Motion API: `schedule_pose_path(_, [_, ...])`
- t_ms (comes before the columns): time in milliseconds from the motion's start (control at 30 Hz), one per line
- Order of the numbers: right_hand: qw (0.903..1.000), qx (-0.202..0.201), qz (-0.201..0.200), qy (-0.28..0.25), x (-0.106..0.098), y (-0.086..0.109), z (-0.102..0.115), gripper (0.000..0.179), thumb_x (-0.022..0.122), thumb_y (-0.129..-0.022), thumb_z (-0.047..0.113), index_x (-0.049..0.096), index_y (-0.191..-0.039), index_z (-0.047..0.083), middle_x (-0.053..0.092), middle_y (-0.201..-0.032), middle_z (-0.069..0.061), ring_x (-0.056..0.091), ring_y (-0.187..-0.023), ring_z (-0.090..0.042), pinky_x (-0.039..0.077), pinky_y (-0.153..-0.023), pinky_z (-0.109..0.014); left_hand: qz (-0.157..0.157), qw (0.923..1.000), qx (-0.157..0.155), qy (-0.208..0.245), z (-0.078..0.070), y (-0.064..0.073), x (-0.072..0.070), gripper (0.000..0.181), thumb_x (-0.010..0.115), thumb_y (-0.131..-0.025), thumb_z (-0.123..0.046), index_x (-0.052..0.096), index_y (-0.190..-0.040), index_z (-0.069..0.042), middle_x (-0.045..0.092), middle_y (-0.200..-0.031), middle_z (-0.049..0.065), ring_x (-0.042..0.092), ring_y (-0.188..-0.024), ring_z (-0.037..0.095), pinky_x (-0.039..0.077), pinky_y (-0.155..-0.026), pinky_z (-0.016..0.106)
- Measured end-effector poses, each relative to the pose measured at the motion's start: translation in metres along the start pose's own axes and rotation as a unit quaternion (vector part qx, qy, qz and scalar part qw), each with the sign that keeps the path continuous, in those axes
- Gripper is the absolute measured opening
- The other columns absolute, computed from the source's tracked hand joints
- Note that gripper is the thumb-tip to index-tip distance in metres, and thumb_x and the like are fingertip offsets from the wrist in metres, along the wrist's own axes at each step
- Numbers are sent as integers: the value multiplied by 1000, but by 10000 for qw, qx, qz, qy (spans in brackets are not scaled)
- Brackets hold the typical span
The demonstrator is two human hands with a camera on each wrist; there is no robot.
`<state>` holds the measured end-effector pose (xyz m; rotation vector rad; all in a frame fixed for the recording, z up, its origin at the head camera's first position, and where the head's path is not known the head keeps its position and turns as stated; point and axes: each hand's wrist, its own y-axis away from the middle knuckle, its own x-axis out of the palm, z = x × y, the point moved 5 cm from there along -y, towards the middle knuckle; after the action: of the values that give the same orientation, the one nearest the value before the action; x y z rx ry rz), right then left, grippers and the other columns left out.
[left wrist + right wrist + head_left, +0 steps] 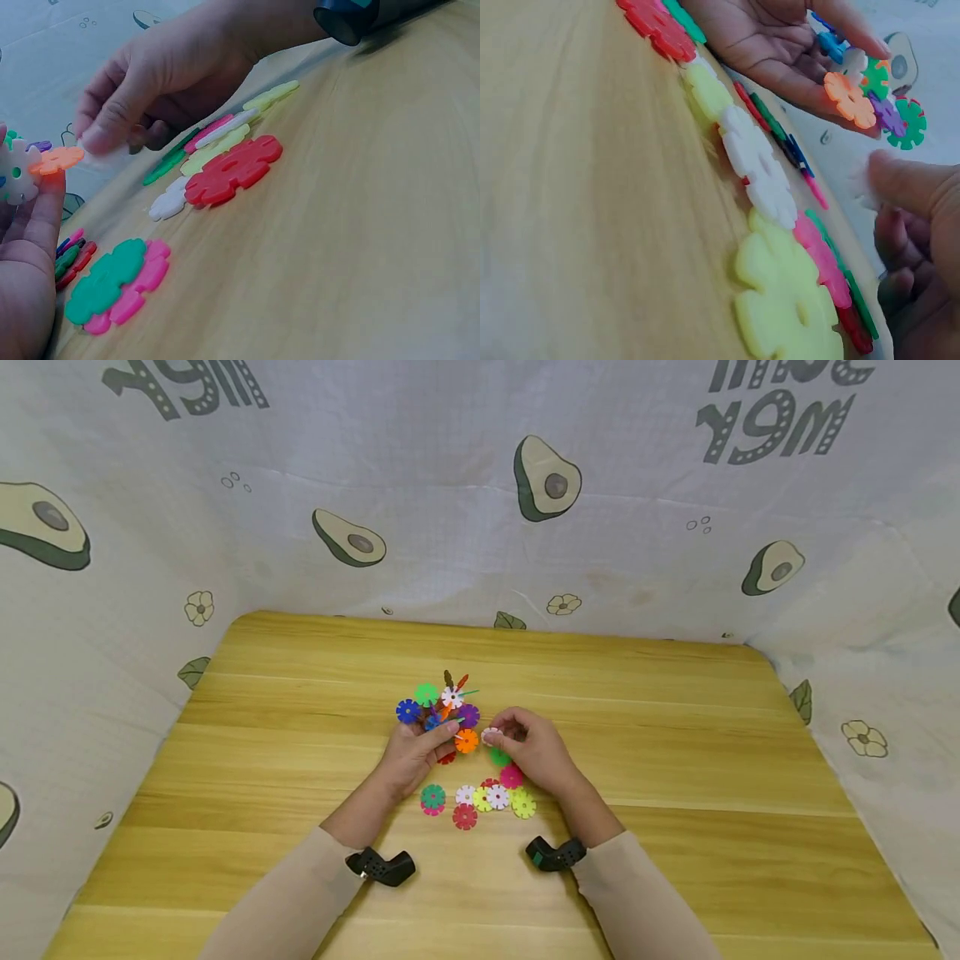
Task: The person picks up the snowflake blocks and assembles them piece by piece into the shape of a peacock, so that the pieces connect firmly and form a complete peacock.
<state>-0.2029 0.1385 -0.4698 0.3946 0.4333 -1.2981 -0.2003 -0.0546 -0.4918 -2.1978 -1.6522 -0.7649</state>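
A cluster of joined notched plastic flower discs [468, 717] in blue, green, white, purple and orange is held in my left hand [405, 758], thumb on top and fingers beneath. An orange disc [850, 99] sticks out from the cluster toward the right hand. My right hand [542, 752] pinches a white flower disc [491, 736] between thumb and fingers, a short gap to the right of the cluster. In both wrist views that white disc is blurred and mostly covered by the thumb. Green and pink discs [512, 776] lie on the table under the right hand.
Loose discs lie on the wooden table [675, 718] nearer the body: a teal disc [432, 795] over a pink one, a red disc [465, 817], and white and yellow discs [523, 803], some overlapping. A pale printed cloth [450, 460] hangs behind and beside the table.
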Motion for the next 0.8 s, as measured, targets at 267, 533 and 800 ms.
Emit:
schedule_pose_path(267, [9876,-323,-582,-1419,-4,-1,2,18,68,-99,12,63,-113,1,69,-106,-16,69,-92,-14,59,-79,-19,283,9992,-274,37,0,2,3,25,55,-103,-2,51,-126,-12,71,-111,-3,73,-96,12,63,-86,29])
schedule_pose_path(533, [9813,-730,-507,-1708,-4,1,6,13,63,-99,2,65,-111,-4,70,-110,-24,72,-96,-8,61,-87,-21,453,9971,-615,46,-1,4,4,20,51,-106,-8,48,-126,-9,73,-107,-1,74,-94,14,63,-87,31])
schedule_pose_path(800, [9822,-892,-619,-1530,-5,2,7,11,64,-98,1,69,-108,-2,72,-108,-23,71,-94,-4,60,-87,-20,635,9947,-798,104,-1,5,6,20,54,-106,-10,48,-125,-8,74,-108,1,74,-96,16,63,-87,32])
